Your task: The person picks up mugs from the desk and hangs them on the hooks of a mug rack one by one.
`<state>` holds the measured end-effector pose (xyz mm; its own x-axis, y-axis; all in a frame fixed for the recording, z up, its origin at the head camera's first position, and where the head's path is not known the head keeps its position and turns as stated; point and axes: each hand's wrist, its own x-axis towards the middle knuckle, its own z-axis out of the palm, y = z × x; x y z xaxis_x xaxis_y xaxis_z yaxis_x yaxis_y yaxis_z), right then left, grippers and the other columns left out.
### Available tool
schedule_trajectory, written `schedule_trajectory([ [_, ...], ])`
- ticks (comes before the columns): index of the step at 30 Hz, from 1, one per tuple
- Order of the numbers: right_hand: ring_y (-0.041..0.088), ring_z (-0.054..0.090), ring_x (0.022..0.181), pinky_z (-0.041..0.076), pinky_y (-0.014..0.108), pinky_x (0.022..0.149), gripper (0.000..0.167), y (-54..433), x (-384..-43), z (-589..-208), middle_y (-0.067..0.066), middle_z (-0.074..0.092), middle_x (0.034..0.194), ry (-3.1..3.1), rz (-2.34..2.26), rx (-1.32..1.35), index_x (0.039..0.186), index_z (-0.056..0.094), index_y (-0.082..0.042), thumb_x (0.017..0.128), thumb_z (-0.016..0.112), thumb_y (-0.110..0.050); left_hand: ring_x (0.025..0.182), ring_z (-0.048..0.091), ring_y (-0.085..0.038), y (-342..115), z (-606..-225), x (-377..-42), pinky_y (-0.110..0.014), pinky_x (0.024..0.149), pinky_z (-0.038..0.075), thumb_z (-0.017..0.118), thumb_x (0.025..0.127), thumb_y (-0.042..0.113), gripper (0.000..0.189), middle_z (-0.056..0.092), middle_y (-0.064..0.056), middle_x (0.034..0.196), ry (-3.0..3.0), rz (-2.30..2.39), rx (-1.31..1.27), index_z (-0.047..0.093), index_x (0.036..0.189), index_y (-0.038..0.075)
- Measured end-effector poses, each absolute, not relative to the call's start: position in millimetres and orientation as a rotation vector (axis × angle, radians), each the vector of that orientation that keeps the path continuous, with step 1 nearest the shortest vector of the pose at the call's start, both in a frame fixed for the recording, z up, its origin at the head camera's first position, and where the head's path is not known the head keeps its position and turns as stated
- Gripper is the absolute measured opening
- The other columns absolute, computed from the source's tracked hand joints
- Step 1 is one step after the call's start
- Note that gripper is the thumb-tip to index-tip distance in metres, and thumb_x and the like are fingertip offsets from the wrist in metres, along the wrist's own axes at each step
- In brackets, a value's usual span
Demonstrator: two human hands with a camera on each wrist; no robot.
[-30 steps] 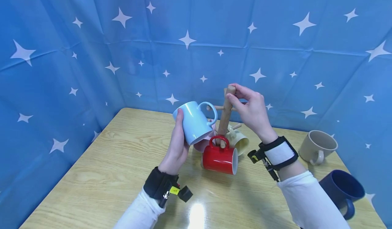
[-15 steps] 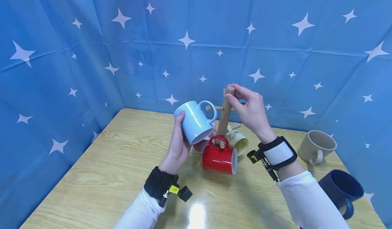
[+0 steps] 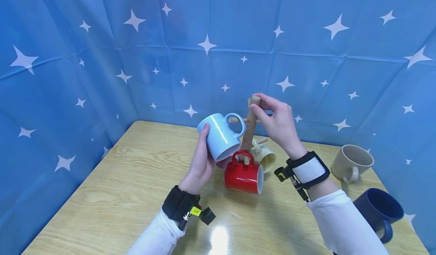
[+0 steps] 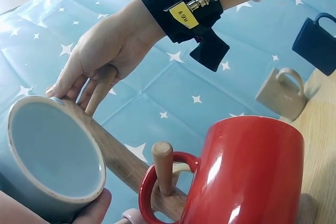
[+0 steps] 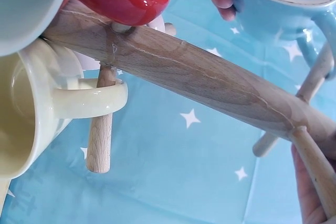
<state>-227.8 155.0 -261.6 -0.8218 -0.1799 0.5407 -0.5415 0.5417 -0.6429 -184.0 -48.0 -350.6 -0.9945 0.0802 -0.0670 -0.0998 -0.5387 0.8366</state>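
My left hand [image 3: 201, 164] grips a light blue mug [image 3: 219, 139] by its body, with the mug tilted and its handle towards the rack. A peg [image 5: 313, 80] of the wooden mug tree [image 3: 249, 133] overlaps the handle loop in the right wrist view. With thumb and fingers, my right hand [image 3: 282, 125] holds the top of the post, which leans. Hanging on lower pegs by their handles are a red mug [image 3: 242, 178] and a cream mug [image 5: 63, 98]. Behind the blue mug, a pink mug [image 3: 223, 163] is mostly hidden.
Over at the right of the wooden table [image 3: 119, 194] stand a beige mug [image 3: 341, 167] and a navy mug [image 3: 369, 214], the latter partly behind my right sleeve. A blue star-patterned curtain [image 3: 170, 69] encloses the back and sides.
My left hand has carried the light blue mug slightly to the right, bringing its handle over the upper left peg. My right hand stays on the post.
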Motion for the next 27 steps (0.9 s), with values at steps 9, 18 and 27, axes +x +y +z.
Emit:
schedule_trajectory([
  [9, 0.035, 0.075, 0.113, 0.065, 0.037, 0.089, 0.04, 153.9, -228.3, -260.6, 0.022, 0.075, 0.127, -2.362, 1.188, 0.592, 0.142, 0.064, -0.003, 0.104, 0.066, -0.014, 0.144, 0.037, -0.031, -45.3, -352.3, -186.0, -0.054, 0.127, 0.03, 0.04, 0.105, 0.06, 0.073, 0.035, -0.012, 0.162, 1.477, 2.634, -0.008, 0.014, 0.165, 0.027],
  [18, 0.035, 0.075, 0.112, 0.061, 0.017, 0.084, 0.04, 154.9, -228.6, -261.7, 0.022, 0.076, 0.126, -2.356, 1.188, 0.588, 0.142, 0.065, -0.004, 0.104, 0.066, -0.016, 0.142, 0.042, -0.03, -41.8, -353.8, -189.2, -0.05, 0.121, 0.036, 0.039, 0.106, 0.06, 0.071, 0.037, -0.012, 0.161, 1.491, 2.603, -0.012, 0.017, 0.164, 0.026],
  [27, 0.037, 0.075, 0.112, 0.048, 0.001, 0.074, 0.04, 154.9, -227.6, -261.5, 0.023, 0.075, 0.126, -2.351, 1.21, 0.597, 0.142, 0.065, -0.003, 0.104, 0.066, -0.014, 0.138, 0.047, -0.03, -38.0, -354.3, -190.2, -0.045, 0.113, 0.042, 0.036, 0.106, 0.061, 0.071, 0.04, -0.013, 0.161, 1.526, 2.562, 0.011, 0.017, 0.165, 0.026],
])
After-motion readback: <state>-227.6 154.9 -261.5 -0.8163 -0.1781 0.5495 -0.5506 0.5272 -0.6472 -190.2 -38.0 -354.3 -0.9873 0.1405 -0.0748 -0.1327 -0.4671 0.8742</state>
